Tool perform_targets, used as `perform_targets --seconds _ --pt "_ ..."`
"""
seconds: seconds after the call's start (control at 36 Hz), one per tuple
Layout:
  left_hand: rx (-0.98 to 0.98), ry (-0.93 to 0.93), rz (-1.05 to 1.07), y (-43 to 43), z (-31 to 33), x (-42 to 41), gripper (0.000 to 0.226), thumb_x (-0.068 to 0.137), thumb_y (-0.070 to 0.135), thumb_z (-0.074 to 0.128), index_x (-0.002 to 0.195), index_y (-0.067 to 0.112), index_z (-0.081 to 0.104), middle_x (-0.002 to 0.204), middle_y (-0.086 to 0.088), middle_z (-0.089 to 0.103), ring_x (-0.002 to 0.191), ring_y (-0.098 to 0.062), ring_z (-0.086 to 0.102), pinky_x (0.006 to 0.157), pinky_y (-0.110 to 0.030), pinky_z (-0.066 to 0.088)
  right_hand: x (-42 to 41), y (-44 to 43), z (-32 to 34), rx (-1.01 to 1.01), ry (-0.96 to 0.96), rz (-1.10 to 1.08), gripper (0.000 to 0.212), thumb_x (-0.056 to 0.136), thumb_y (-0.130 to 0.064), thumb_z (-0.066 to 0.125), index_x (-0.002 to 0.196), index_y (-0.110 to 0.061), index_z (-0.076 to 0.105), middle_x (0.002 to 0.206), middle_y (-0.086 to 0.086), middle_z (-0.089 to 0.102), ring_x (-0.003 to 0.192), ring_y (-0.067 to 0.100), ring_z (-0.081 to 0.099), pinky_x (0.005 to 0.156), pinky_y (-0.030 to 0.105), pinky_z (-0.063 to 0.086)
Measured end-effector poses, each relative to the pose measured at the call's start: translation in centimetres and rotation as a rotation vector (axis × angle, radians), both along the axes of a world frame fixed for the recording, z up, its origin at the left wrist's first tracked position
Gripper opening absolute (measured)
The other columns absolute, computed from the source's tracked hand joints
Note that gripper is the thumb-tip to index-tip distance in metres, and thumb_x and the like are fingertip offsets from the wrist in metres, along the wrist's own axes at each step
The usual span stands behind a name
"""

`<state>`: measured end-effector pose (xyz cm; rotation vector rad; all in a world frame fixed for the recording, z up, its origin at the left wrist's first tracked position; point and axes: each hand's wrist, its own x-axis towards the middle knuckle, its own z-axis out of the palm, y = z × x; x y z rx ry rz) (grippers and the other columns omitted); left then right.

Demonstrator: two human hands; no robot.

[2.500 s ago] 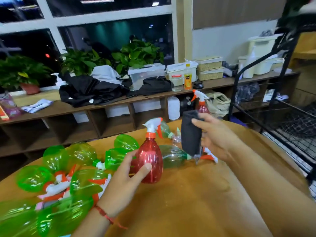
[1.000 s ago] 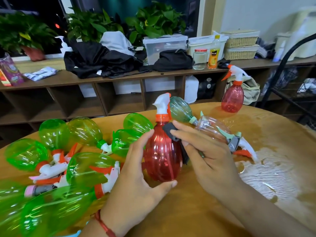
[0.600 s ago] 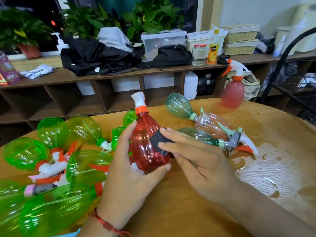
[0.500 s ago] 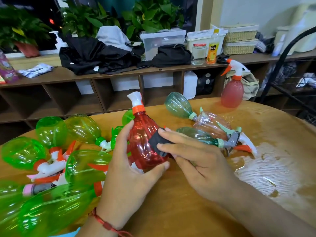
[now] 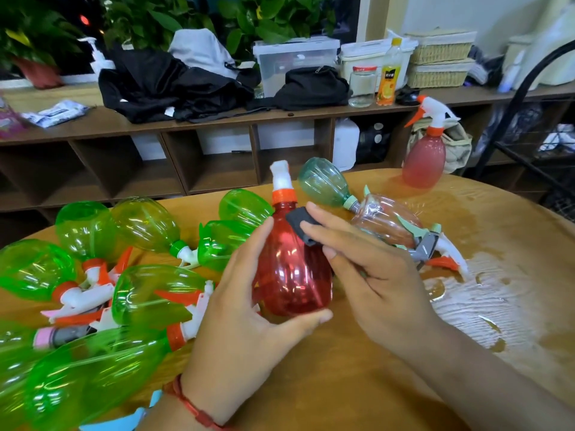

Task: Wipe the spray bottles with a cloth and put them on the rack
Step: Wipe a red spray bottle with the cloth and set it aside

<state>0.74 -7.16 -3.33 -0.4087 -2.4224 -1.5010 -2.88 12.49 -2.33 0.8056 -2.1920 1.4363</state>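
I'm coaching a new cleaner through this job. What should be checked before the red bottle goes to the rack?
1. Grip on the red bottle: ok, the left hand curls round its lower body.
2. Cloth on the bottle: ok, the right hand holds it against the shoulder, just below the cap.
3. Wiped all round: cannot tell, the far side is hidden.
4. Free space on the rack: cannot tell, only part of it shows at the right.
5. Dry table: not ok, water lies pooled right of the hands.
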Motion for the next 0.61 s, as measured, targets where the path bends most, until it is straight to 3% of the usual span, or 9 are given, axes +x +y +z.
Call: perform_targets --seconds 0.14,0.28,0.39,0.47,0.61 --pt "0.319 -0.041 0.038 0.0 0.3 -0.6 0.115 0.062 0.02 0.1 0.159 0.042 0.04 0.147 0.02 0.061 0.13 -0.011 0.066 0.101 -0.034 0.06 0.4 -0.4 0.1 0.169 0.091 0.059 0.041 0.105 0.002 0.055 0.142 -0.014 0.065 0.159 -0.003 0.052 0.15 0.013 0.045 0.122 0.038 0.042" --pt "0.431 -0.047 0.116 -0.3 0.6 -1.1 0.108 0.063 0.033 0.104 0.152 0.047 0.045 0.138 0.016 0.068 0.119 -0.016 0.073 0.098 -0.045 0.061 0.6 -0.4 0.2 0.239 0.114 0.112 0.039 0.106 -0.005 0.05 0.139 -0.014 0.068 0.158 -0.004 0.053 0.152 0.013 0.042 0.124 0.041 0.039" --pt "0.455 -0.064 0.134 -0.4 0.5 -1.4 0.104 0.064 0.032 0.104 0.15 0.047 0.047 0.137 0.014 0.069 0.116 -0.017 0.074 0.092 -0.046 0.06 0.6 -0.3 0.2 0.238 0.105 0.124 0.038 0.106 -0.005 0.05 0.136 -0.014 0.071 0.157 -0.005 0.055 0.152 0.012 0.042 0.122 0.039 0.041" --pt "0.437 -0.064 0.119 -0.4 0.3 -1.4 0.11 0.065 0.028 0.104 0.156 0.041 0.044 0.141 0.014 0.067 0.121 -0.016 0.072 0.101 -0.044 0.058 0.6 -0.2 0.3 0.214 0.116 0.108 0.037 0.105 -0.002 0.051 0.135 -0.011 0.071 0.155 -0.002 0.056 0.15 0.014 0.045 0.122 0.041 0.041" --pt "0.369 -0.041 0.041 -0.7 0.4 -1.3 0.112 0.066 0.012 0.095 0.159 0.037 0.04 0.146 0.018 0.063 0.127 -0.014 0.069 0.102 -0.04 0.06 0.5 -0.1 0.2 0.12 0.053 0.093 0.038 0.105 -0.002 0.051 0.136 -0.013 0.07 0.156 -0.004 0.056 0.148 0.014 0.048 0.12 0.04 0.045"
